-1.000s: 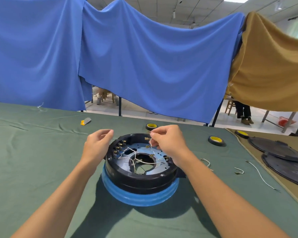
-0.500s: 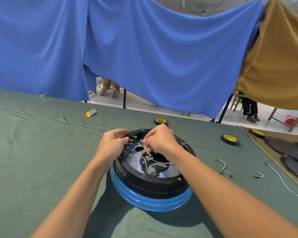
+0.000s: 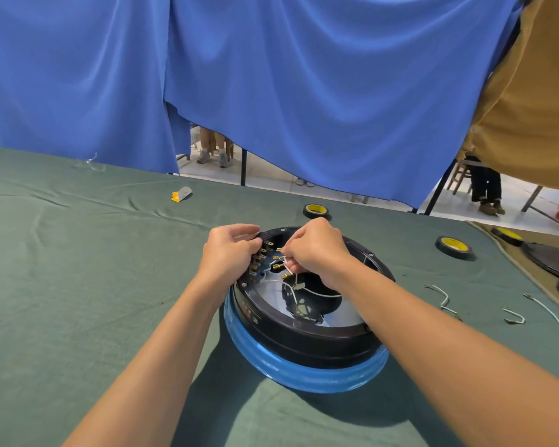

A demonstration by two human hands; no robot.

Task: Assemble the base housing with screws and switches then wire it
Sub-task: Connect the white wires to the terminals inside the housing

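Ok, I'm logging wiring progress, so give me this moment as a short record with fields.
Left hand: grips the base housing rim beside the terminal row
Right hand: pinches a white wire, its brass end near the terminals
Inside: loose wires lie across the opening
Cloth: tape rolls and spare wires right of housing

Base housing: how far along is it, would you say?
Done: brass terminals line the wall of the base housing, some white wires run inside. In hand: left hand grips the rim, right hand pinches a wire end by the terminals. Left: spare wires lie on the cloth.
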